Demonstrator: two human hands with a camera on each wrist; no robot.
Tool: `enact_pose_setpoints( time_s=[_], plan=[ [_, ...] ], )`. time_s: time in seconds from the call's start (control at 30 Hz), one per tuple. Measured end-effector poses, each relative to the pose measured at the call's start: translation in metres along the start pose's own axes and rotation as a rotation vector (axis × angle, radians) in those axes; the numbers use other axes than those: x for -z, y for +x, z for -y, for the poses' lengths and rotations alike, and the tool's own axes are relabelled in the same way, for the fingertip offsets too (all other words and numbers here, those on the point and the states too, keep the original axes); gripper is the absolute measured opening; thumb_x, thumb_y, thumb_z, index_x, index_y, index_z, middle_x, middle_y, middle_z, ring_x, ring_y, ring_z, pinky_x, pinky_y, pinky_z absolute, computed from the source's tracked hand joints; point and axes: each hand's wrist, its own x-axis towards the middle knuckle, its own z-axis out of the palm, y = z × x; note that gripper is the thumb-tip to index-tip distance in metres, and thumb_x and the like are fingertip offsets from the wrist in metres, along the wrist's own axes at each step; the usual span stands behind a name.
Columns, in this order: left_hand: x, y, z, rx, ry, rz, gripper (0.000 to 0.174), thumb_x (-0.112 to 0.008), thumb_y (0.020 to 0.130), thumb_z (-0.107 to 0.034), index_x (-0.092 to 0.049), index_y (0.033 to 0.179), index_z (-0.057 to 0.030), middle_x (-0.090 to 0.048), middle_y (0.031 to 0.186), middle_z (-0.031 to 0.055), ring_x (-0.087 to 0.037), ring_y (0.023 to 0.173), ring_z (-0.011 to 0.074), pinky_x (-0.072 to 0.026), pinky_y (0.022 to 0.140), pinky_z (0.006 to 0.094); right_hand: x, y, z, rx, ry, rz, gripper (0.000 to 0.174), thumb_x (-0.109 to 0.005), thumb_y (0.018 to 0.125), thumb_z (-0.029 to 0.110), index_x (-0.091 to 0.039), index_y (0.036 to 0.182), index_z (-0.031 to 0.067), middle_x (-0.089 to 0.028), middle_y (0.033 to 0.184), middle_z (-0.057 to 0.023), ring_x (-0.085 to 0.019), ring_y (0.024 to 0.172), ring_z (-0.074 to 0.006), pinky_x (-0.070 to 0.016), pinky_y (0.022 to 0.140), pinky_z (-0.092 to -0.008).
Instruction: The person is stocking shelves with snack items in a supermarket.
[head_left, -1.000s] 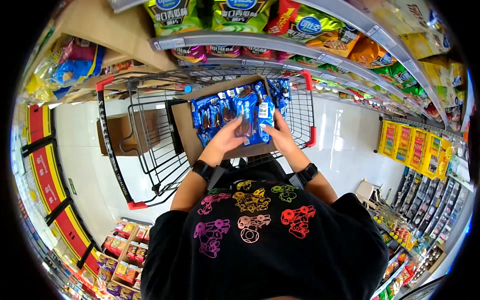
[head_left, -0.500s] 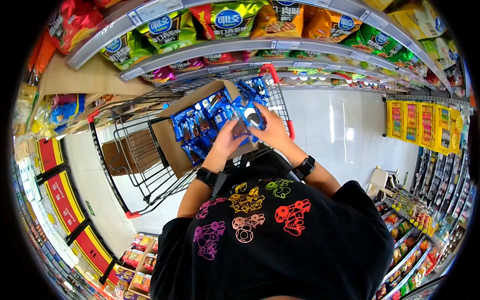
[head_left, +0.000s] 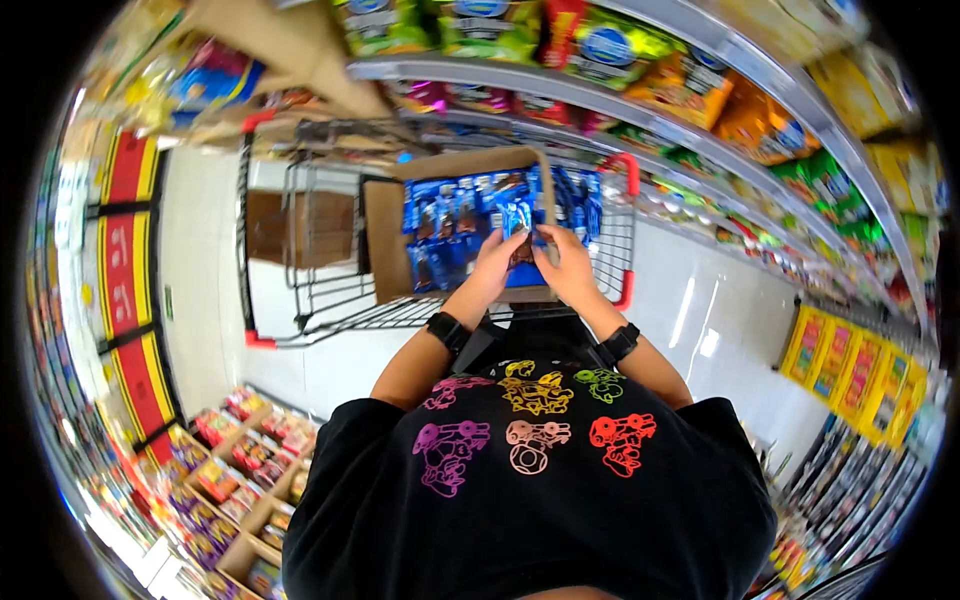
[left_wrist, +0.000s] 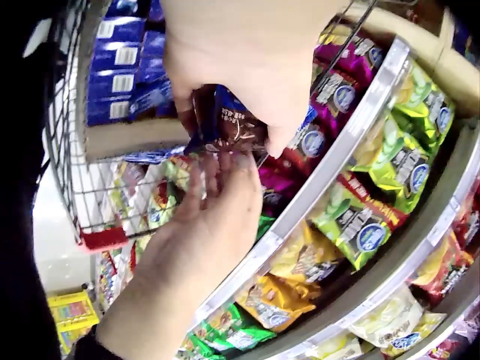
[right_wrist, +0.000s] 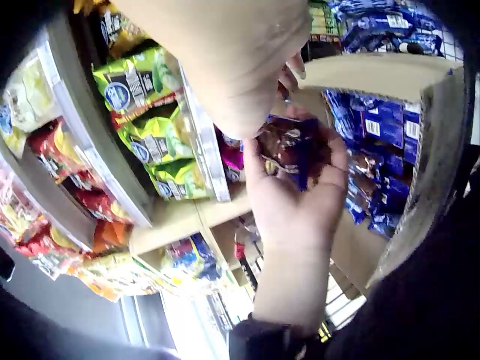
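Both hands hold one blue and brown snack packet [head_left: 520, 235] over an open cardboard box [head_left: 385, 255] full of the same blue packets [head_left: 445, 225]. The box stands in a wire shopping cart [head_left: 300, 300]. My left hand [head_left: 497, 258] grips the packet's left side and my right hand [head_left: 563, 258] grips its right side. In the left wrist view the packet [left_wrist: 234, 129] is pinched between the left hand [left_wrist: 247, 67] above and the right hand [left_wrist: 217, 210] below. In the right wrist view the packet [right_wrist: 294, 150] lies against the left hand's palm [right_wrist: 300, 202].
Shelves of chip bags [head_left: 600, 45] run along the far side of the cart, close behind it. A second cardboard box [head_left: 290, 228] sits to the left of the cart basket. Low displays of small packs [head_left: 240, 450] stand at lower left. White floor tiles [head_left: 720, 310] lie to the right.
The head view swung and the cart shifted in frame. Both hands stayed on the packet above the box and have drawn closer together around it.
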Motion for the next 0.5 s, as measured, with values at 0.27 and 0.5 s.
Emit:
enact_pose_setpoints(
  time_s=[0.27, 0.5],
  plan=[
    [0.163, -0.05, -0.097, -0.445, 1.048, -0.97, 0.041, -0.062, 0.074, -0.025, -0.048, 0.103, 0.0004, -0.058, 0.091, 0.0196, -0.058, 0.082, 0.0319, -0.0437, 0.073, 0.04, -0.093, 0.015, 0.026, 0.056, -0.105, 0.4, 0.027, -0.056, 0.076, 0.017, -0.054, 0.1, 0.0046, -0.055, 0.095, -0.0147, -0.052, 0.092, -0.0313, -0.0423, 0.08, -0.0364],
    [0.226, -0.072, -0.115, 0.019, 1.449, -0.84, 0.049, -0.052, 0.079, -0.026, -0.036, 0.121, -0.0065, -0.048, 0.111, 0.0187, -0.053, 0.094, 0.038, -0.0423, 0.079, 0.0454, -0.168, 0.023, -0.017, -0.114, -0.271, 0.536, 0.028, -0.059, 0.073, 0.019, -0.054, 0.097, 0.0035, -0.058, 0.091, -0.0158, -0.057, 0.085, -0.0294, -0.046, 0.073, -0.0361]
  ],
)
